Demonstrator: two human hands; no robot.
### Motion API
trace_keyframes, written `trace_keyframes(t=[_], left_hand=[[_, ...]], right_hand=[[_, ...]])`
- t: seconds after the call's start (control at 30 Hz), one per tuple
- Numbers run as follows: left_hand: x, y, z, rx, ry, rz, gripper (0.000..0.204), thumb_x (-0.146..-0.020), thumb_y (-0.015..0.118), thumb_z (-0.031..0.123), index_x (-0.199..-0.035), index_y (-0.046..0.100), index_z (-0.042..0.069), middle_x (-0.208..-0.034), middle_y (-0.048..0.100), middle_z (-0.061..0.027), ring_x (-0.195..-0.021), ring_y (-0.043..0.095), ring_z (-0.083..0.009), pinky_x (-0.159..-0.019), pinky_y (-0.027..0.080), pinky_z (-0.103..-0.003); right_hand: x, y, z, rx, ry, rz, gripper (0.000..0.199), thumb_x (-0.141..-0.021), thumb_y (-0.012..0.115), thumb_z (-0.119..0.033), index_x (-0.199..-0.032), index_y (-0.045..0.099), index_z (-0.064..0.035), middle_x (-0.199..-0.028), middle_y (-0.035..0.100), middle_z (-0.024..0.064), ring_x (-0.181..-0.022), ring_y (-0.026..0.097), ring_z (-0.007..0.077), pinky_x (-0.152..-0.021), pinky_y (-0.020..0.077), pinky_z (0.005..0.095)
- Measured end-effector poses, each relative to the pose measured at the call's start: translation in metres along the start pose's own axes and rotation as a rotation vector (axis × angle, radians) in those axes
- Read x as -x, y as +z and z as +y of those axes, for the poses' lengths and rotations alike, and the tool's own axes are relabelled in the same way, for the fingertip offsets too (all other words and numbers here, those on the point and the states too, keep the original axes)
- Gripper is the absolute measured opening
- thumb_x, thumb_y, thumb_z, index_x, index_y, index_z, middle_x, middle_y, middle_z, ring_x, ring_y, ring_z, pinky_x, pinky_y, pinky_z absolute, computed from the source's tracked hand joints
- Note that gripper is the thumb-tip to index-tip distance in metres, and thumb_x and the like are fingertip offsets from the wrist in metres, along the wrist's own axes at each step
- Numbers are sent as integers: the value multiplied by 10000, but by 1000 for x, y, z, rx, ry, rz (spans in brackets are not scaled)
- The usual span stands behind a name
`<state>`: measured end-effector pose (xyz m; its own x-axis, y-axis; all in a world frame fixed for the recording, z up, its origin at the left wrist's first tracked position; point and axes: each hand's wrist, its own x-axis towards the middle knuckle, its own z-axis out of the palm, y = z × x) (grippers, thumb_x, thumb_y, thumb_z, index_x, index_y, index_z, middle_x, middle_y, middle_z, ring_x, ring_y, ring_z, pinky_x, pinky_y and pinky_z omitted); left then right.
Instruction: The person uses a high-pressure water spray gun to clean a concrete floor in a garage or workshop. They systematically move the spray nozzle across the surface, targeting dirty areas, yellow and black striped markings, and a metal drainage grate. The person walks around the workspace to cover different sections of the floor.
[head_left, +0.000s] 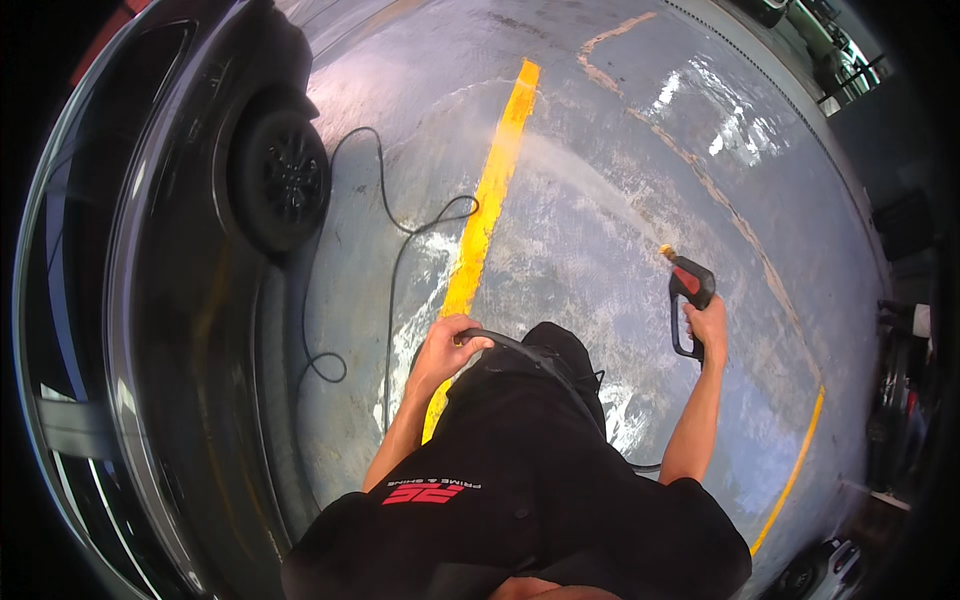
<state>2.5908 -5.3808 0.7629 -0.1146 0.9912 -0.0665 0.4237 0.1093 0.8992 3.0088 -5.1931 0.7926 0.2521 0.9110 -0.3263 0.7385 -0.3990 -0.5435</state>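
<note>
On my far left stands a dark car (150,300), its glossy side curving up the edge of the view, with a black wheel (283,180) just beside the wet concrete floor (620,200). A thin black hose (390,260) snakes over that floor from near the wheel, loops once and runs down toward me. A yellow painted line (490,190) crosses the floor under the hose and ends behind my left hand (447,350). That hand is curled around a thicker black hose (520,350), holding it in front of my waist; the hose arcs across my dark trousers toward my right side. My black shirt (520,520) fills the bottom of the view. My right hand (708,325) is wrapped tight on the handle of a pressure-washer spray gun (688,290), black with a red patch and a brass tip, held out from my body and well apart from the car. A second yellow line (795,470) curves along the floor at the lower right.
</note>
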Motion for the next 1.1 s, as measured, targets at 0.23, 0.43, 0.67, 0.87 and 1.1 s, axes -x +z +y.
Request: trace_keyframes(t=[0.23,0.43,0.67,0.87,1.1], left_hand=[[-173,-19,8,-78,48,0,319,-732,830,254,-846,683,-5,-710,610,-61,-627,536,-170,-636,428,-323],[-304,-33,43,-25,68,94,332,-733,832,274,-868,690,7,-746,646,-105,-655,616,-215,-593,476,-329],[-417,-56,23,-121,56,150,356,-734,817,323,-881,690,26,-743,622,-119,-677,601,-268,-608,472,-361],[-510,-81,-3,-14,-45,236,330,-763,803,314,-905,694,37,-760,626,-86,-696,600,-220,-644,472,-340],[-681,-113,5,57,-40,94,348,-798,779,322,-937,685,17,-804,650,-121,-731,621,-249,-651,493,-351]], right_hand=[[-144,14,-54,-49,46,97,299,-804,685,-145,-1035,616,33,-645,617,95,-475,585,188,-461,467,349],[-292,44,-138,49,-229,-278,126,-768,667,-88,-768,614,26,-577,593,71,-434,566,175,-418,448,353],[-454,65,-250,26,-163,128,230,-762,654,-76,-964,616,28,-610,613,123,-464,602,201,-451,477,364],[-537,115,-360,153,-266,-268,257,-763,678,-99,-973,615,36,-632,633,116,-477,610,198,-464,481,357],[-645,122,-432,50,-117,-331,110,-760,672,-30,-814,592,22,-558,559,75,-420,541,171,-393,429,333]])
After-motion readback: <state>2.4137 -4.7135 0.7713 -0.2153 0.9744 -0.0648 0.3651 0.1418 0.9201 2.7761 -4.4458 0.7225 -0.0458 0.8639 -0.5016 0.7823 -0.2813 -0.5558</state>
